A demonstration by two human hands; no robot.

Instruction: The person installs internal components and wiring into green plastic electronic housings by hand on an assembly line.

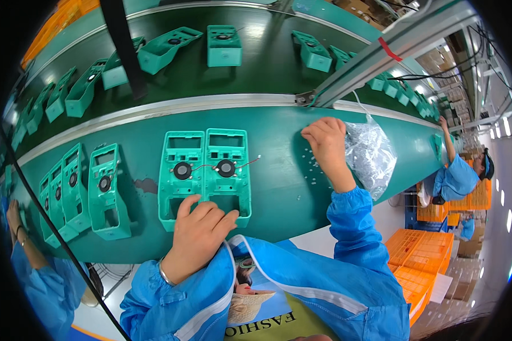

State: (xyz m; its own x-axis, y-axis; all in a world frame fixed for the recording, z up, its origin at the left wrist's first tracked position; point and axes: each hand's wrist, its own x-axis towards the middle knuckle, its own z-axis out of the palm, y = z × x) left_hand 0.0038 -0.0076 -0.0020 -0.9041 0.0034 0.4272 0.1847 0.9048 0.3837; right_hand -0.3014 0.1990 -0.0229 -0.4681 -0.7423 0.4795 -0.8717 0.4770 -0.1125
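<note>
Two green plastic housings [181,149] [227,149] lie side by side on the green work table. Each carries a small round black fan [182,170] [226,167] with thin red and black wires. My left hand [198,236] rests over the near ends of both housings, fingers loosely apart, gripping nothing. Above the table to the right, my right hand [327,145] has its fingers bent together in a pinch. Whatever it may hold is too small to make out. Tiny pale pieces [313,170] are scattered beside it, next to a clear plastic bag [371,156] of small parts.
More housings with fans [105,184] stand at the left. Beyond a metal rail [233,102], a dark green belt [261,62] carries several others. A slanted metal post [375,57] rises at the right. Co-workers [455,182] are at both sides; orange crates [418,256] stand lower right.
</note>
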